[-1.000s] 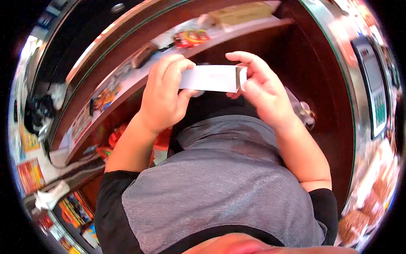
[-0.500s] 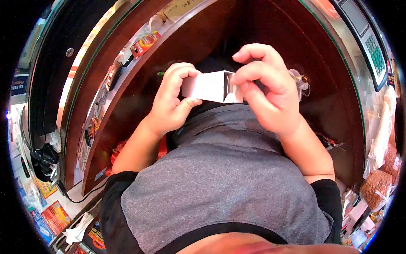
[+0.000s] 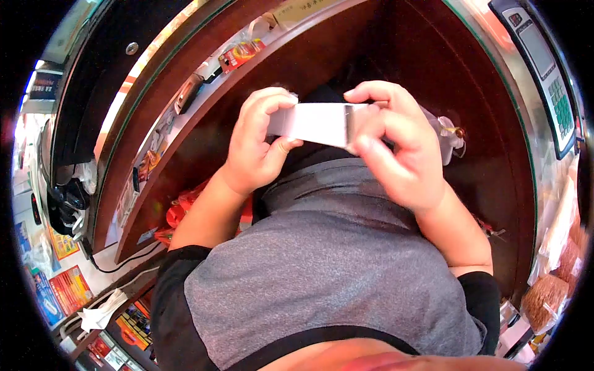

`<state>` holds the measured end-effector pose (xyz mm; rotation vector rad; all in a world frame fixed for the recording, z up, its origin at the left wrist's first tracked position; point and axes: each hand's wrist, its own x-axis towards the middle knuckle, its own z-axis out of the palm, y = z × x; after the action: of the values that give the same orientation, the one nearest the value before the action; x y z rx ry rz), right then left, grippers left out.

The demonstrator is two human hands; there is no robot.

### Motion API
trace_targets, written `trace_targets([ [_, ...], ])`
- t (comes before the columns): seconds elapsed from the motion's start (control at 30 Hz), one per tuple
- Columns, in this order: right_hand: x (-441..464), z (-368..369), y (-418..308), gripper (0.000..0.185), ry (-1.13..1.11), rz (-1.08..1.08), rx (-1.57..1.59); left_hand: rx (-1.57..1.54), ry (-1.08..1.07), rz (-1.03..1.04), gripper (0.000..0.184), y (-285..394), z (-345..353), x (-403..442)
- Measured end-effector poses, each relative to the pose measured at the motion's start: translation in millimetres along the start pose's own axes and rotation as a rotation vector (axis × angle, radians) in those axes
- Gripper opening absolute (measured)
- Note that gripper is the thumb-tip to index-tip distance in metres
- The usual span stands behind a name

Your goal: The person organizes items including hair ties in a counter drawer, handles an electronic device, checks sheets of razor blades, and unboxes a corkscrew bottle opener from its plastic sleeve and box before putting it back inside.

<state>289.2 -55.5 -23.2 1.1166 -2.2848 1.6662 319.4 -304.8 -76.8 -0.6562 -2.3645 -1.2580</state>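
A small white box point(image 3: 318, 123) is held level in front of my body. My left hand point(image 3: 257, 133) grips its left end, thumb below and fingers above. At the box's right end, my right hand point(image 3: 396, 142) has its fingers and thumb closed around the end flap, with the index finger raised a little above it. The fingers of my right hand partly hide that end, so the inside of the box does not show.
A curved dark wood counter surrounds me, with a shelf point(image 3: 185, 127) at left holding a red packet point(image 3: 241, 55) and small items. A device with green keys point(image 3: 560, 108) stands at upper right. Bags of brown granules point(image 3: 544, 303) sit at lower right, printed cards point(image 3: 71, 289) at lower left.
My right fingers have closed in on the box's open end, which is now covered. The box has shifted slightly right in view, and the surroundings have shifted as the camera turned.
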Motion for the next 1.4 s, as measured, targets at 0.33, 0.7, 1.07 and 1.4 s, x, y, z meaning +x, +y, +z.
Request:
trace_targets([
  [0.33, -51, 11, 60, 0.021, 0.166, 0.989, 0.788, 0.515, -0.220, 0.314, 0.041, 53, -8, 41],
  [0.7, -65, 20, 83, 0.024, 0.095, 1.177, 1.013, 0.513, -0.362, 0.308, 0.034, 62, 5, 31],
  [1.07, -60, -1, 98, 0.015, 0.215, 0.980, 0.894, 0.381, -0.334, 0.172, 0.049, 45, -14, 24],
  [1.4, -32, -35, 53, 0.011, 0.376, 0.800, 0.888, 0.400, -0.099, 0.170, 0.052, 21, -31, 10],
])
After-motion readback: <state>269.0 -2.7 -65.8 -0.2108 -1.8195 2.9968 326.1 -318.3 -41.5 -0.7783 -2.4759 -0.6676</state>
